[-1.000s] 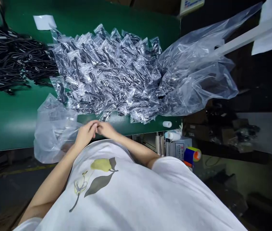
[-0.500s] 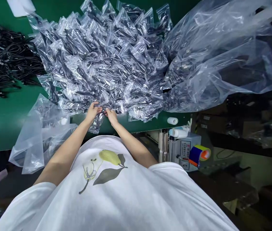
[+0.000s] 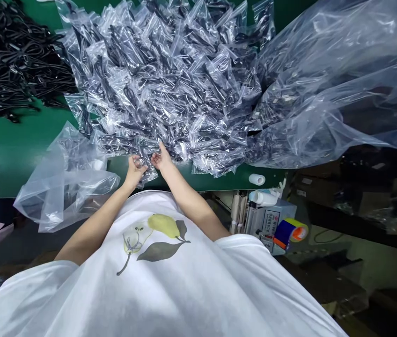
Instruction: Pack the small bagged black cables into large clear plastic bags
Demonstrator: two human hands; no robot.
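Note:
My left hand [image 3: 136, 171] is closed, thumb against fingers, on the edge of a clear plastic bag [image 3: 150, 175] with something dark inside, seemingly a black cable. This bag lies at the near edge of a large heap of similar bagged black cables [image 3: 177, 89]. Just right of the bag, my right hand [image 3: 162, 159] has its fingers apart, one pointing up toward the heap and the others bent toward the bag. Whether those fingertips touch the bag I cannot tell.
Loose black cables [image 3: 19, 61] are piled at the left on the green table [image 3: 5, 154]. An empty-looking clear bag [image 3: 54, 187] hangs over the front edge. Large clear sacks [image 3: 300, 112] stand at the right. Below are a white roll [image 3: 256, 179], a grey machine [image 3: 272, 220] and tape [image 3: 295, 231].
My right hand has turned and its fingers have come apart. My left hand has moved slightly down with the bag. The whole view has shifted a little, moving the heap right.

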